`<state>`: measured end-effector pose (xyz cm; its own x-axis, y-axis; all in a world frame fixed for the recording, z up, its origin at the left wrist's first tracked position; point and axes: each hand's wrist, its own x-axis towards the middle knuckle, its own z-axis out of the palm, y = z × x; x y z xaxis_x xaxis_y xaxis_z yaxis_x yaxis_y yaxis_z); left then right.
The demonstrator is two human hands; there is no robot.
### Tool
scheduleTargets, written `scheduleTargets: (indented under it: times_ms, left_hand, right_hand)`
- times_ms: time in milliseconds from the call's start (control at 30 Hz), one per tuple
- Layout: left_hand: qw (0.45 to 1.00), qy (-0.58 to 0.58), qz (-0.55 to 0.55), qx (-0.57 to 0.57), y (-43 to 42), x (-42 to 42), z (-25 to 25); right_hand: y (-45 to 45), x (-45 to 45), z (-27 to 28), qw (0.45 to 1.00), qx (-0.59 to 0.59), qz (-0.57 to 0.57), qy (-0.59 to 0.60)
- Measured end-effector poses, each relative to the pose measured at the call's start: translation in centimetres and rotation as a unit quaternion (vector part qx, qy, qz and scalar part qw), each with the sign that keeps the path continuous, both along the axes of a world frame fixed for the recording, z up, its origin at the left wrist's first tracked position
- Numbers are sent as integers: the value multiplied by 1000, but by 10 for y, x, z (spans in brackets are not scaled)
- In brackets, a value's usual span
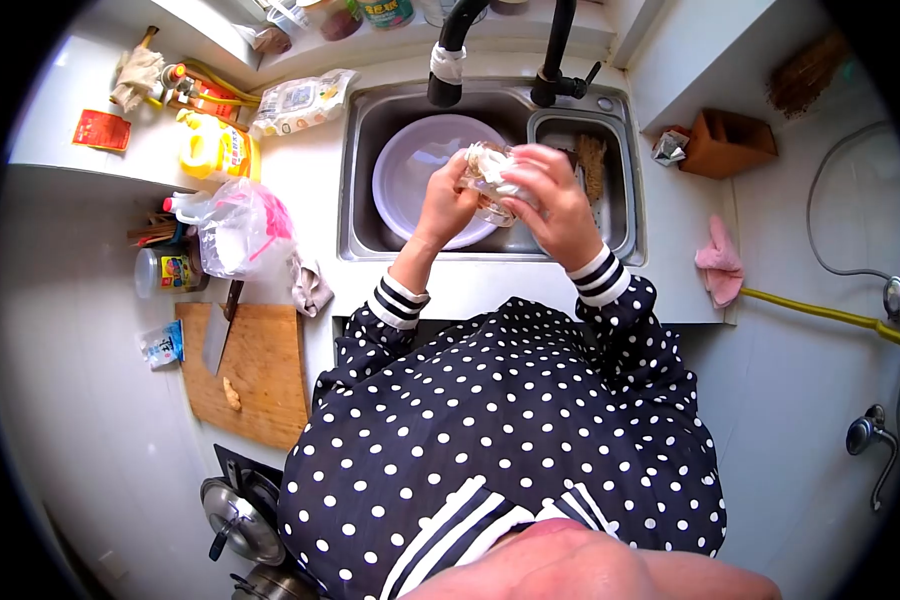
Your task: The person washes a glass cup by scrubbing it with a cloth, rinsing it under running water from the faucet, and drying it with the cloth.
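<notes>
Over the sink, my left hand grips a clear, shiny vessel that looks like a glass, with brownish tones showing through. My right hand has its fingers curled over a white crumpled wad, cloth or tissue, pressed against the vessel's top. Part of both things is hidden behind my fingers. Below my hands a pale lilac basin stands in the sink's large bowl.
A black faucet rises behind the sink. To the left are a wipes pack, a yellow bottle, a plastic bag and a knife on a cutting board. A pink cloth and brown box sit right.
</notes>
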<state>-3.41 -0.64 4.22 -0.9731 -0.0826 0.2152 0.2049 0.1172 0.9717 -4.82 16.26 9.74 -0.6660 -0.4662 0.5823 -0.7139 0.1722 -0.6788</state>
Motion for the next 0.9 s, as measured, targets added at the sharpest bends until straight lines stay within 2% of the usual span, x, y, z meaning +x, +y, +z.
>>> scheduleTargets:
  times_ms: [100, 233, 333, 467, 500, 600, 733, 767, 867, 900]
  left_hand:
    - [994, 42, 0, -97, 0, 3, 0]
    - [997, 55, 32, -41, 14, 5, -3]
    - [995, 64, 53, -48, 14, 4, -2]
    - [985, 90, 64, -132, 13, 9, -6]
    - [991, 74, 58, -91, 15, 10, -3]
    - [990, 80, 82, -87, 17, 9, -3]
    - [989, 98, 67, -89, 16, 10, -10]
    - [989, 103, 61, -84, 18, 13, -8]
    - [991, 110, 54, -59, 16, 10, -12]
    - [991, 114, 53, -47, 14, 7, -13]
  right_hand:
    - [-5, -2, -11, 997, 25, -6, 79]
    - [-8, -7, -6, 991, 5, -132, 6]
    - [-15, 16, -5, 981, 37, -156, 106]
    - [-7, 1, -12, 988, 23, -148, 46]
    - [-6, -2, -12, 987, 15, -161, -1]
    - [-14, 17, -3, 983, 37, -172, 58]
    - [-10, -14, -18, 991, -44, -95, 88]
    - [-10, -24, -33, 964, -165, -28, -208]
    - [-10, -29, -18, 973, -86, -50, -207]
    - [-10, -28, -16, 988, -74, -57, -126]
